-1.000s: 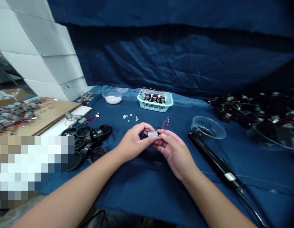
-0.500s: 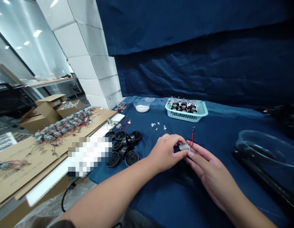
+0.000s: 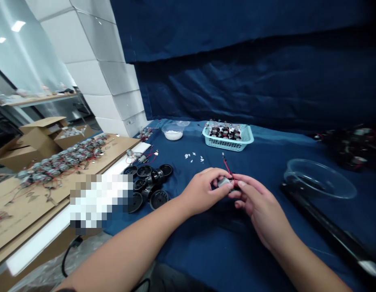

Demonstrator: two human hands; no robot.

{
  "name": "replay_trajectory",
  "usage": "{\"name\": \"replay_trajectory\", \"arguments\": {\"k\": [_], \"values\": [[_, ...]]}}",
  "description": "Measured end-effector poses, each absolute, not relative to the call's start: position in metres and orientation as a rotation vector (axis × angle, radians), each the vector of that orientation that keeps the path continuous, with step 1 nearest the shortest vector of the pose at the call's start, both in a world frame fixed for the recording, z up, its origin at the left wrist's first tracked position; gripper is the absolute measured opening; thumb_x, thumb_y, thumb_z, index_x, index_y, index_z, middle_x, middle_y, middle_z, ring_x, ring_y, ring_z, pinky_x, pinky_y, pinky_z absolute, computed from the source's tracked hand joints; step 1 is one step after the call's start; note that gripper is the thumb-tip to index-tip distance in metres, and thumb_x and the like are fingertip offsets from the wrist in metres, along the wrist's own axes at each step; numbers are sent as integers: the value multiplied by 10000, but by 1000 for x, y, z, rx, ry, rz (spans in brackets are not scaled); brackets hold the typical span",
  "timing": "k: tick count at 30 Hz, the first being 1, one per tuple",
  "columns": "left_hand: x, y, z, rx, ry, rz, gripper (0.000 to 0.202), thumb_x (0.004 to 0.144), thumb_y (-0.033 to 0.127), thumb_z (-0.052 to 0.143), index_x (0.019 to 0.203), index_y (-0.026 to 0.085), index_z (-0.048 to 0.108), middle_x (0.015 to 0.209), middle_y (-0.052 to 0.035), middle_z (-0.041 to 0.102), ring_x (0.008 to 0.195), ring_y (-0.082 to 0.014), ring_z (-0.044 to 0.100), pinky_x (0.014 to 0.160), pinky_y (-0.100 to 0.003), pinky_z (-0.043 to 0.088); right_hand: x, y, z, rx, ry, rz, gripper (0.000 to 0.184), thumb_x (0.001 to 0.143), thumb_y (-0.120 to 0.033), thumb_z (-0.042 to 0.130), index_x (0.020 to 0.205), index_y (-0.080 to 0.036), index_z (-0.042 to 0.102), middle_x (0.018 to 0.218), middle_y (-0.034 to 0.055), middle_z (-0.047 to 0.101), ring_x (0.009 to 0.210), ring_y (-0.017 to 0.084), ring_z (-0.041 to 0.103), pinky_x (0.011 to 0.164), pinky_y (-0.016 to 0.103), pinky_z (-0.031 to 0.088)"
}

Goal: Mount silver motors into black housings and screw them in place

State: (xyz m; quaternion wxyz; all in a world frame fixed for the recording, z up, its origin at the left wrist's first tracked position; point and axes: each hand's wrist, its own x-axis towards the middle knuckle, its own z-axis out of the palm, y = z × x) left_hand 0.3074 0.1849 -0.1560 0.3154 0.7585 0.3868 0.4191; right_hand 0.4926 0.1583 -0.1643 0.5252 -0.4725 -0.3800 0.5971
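A small grey motor is held between the thumb and fingers of my left hand. Red wires rise from it and end in a small connector. My right hand is closed at the motor's wire end, its thumb and index finger pinching around the base of the wires; its other fingers curl below. The fingers partly cover the motor. Beyond my hands, several small white pieces lie on the blue cloth. Black wheel-like parts sit left of my left hand.
A light-blue basket of black motor assemblies stands at the back, beside a clear bowl of white pieces. On the right are a clear plastic tub and a long black bar. Rows of wired motors cover cardboard at left.
The head view has shifted, so most things appear farther left. The red wires now lean left rather than upright, and my right fingers have moved onto their base.
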Motion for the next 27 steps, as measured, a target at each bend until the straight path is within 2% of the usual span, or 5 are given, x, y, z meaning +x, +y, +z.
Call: {"name": "replay_trajectory", "arguments": {"k": [5, 7, 14, 20, 27], "values": [[309, 186, -157, 1863, 1027, 1036, 345, 999, 455, 705, 1215, 192, 764, 992, -38, 735, 803, -148, 589, 764, -285, 480, 491, 161, -160, -1213, -976, 1328, 578, 784, -579, 861, 1197, -195, 737, 686, -25, 631, 558, 112, 548, 463, 195, 384], [309, 187, -158, 1809, 1027, 1021, 359, 1007, 461, 691, 1233, 193, 769, 990, -39, 721, 784, -139, 574, 741, -279, 468, 491, 160, -160, -1231, -989, 1303, 551, 802, -563, 843, 1199, -199, 731, 637, -49, 588, 523, 100, 502, 466, 201, 371], [308, 191, -164, 1778, 973, 1034, 341, 925, 367, 783, 1237, 229, 776, 1106, -50, 637, 795, -118, 576, 729, -273, 484, 492, 165, -166, -1273, -1037, 1181, 540, 767, -585, 835, 1148, -217, 730, 1036, 43, 734, 614, 111, 567, 486, 238, 423], [312, 190, -165, 1493, 847, 1058, 445, 836, 321, 874, 1189, 190, 638, 1064, -55, 707, 847, -143, 675, 741, -269, 518, 492, 161, -167, -1229, -1163, 1178, 361, 867, -562, 741, 909, -210, 668, 666, -21, 597, 551, 122, 520, 474, 224, 400], [309, 186, -153, 1533, 915, 1235, 385, 846, 377, 901, 1086, 179, 674, 1087, -73, 762, 951, -171, 707, 816, -276, 541, 487, 153, -164, -1085, -1318, 1225, 369, 892, -504, 738, 1132, -224, 743, 949, 31, 696, 680, 145, 629, 562, 271, 536]]}}
